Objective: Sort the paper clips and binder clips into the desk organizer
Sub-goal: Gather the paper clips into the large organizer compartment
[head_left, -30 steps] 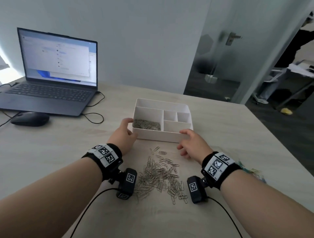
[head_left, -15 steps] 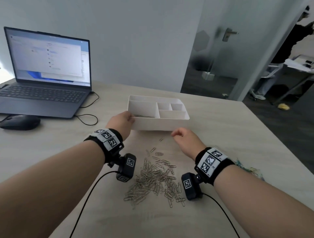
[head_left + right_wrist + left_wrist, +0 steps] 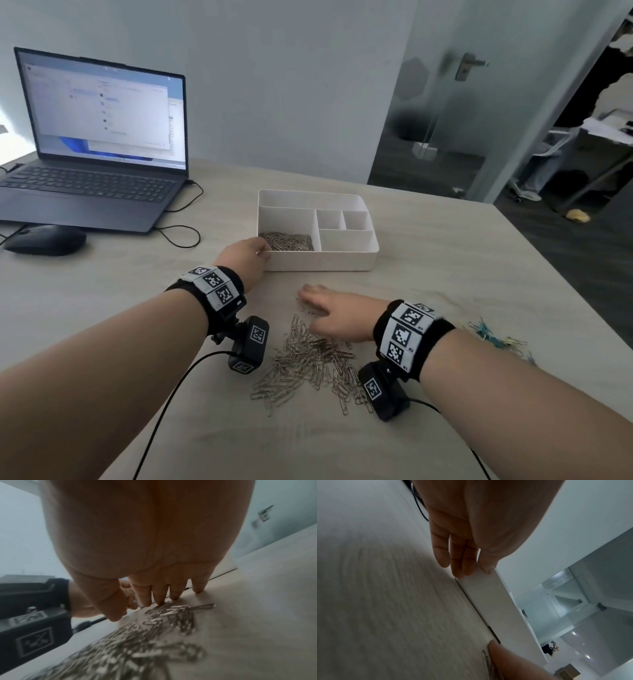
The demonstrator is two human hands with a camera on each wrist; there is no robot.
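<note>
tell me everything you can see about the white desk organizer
The desk organizer is a shallow white rectangular tray, plastic-looking, flat on the pale wood table. Dividers split it into a long back slot, a large left compartment, two small squares and a wider right one. Only the large compartment holds silver paper clips; the rest look empty. The left hand grips its near-left corner.

One white desk organizer (image 3: pixel 320 263) with five compartments, one open laptop (image 3: pixel 96 154), one mouse (image 3: pixel 44 238), two hands and two heaps of paper clips (image 3: pixel 308 363), too many to count, plus coloured clips (image 3: pixel 493 337) at the tabletop's right edge.
</note>
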